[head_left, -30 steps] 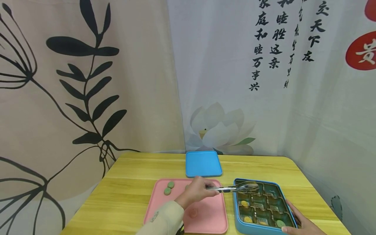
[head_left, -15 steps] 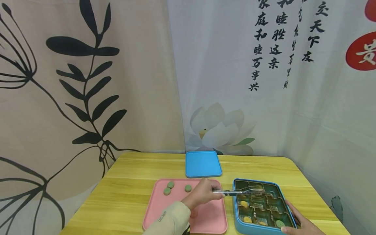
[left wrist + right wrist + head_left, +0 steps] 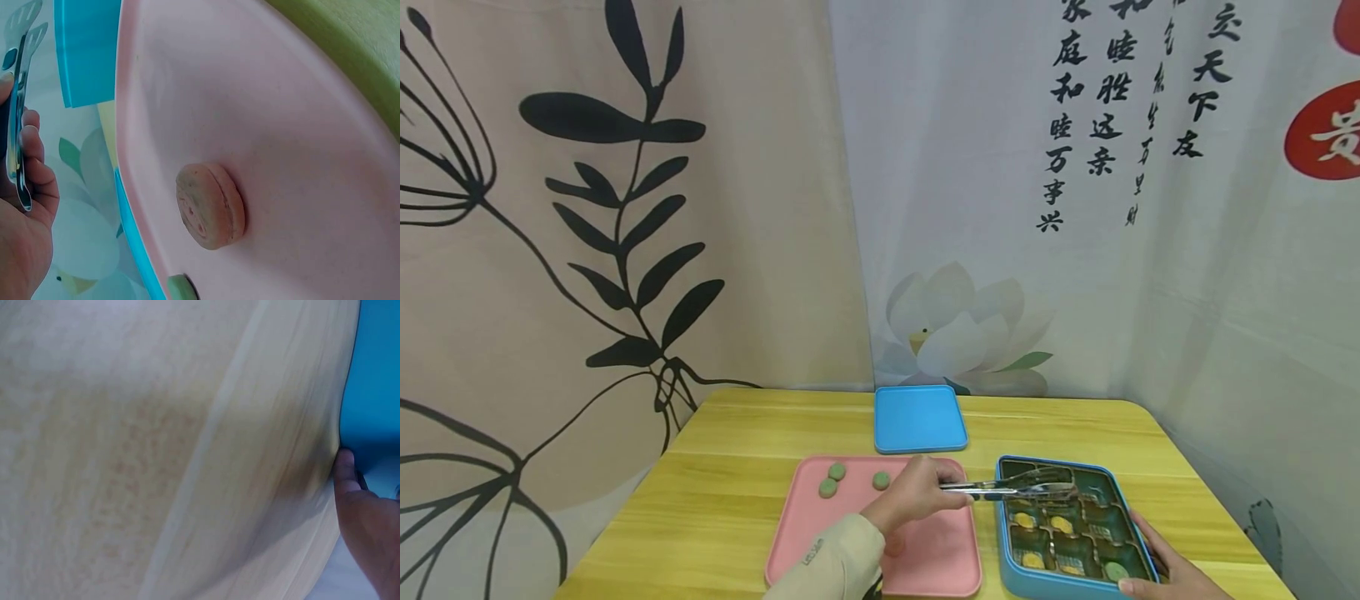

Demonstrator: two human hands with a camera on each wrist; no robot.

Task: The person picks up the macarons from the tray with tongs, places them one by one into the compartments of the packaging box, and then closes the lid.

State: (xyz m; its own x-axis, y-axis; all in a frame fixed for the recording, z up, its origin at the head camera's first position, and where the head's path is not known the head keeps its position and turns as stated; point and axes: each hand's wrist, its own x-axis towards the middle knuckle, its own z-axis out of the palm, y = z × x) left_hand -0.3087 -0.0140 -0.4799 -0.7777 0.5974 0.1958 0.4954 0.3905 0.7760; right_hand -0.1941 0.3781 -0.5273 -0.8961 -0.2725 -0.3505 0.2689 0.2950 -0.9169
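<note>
My left hand grips metal tongs, which reach over a blue box with dark compartments. In the left wrist view, the fingers of that hand curl round the tongs' handle. Several yellow cookies sit in the compartments, one yellow cookie in the middle one. A green cookie lies in the near right compartment. My right hand holds the box's near right corner, thumb on the rim. A pink tray under my left arm bears several green cookies and a pink sandwich cookie.
A blue lid or shallow tray lies at the back of the wooden table. Hanging cloths with plant prints and writing stand behind the table. The three green cookies that show lie at the tray's far side.
A yellow cookie now shows in the box's middle compartment, under the tongs. My left hand has shifted slightly right, uncovering a green cookie on the tray. The right hand stays put.
</note>
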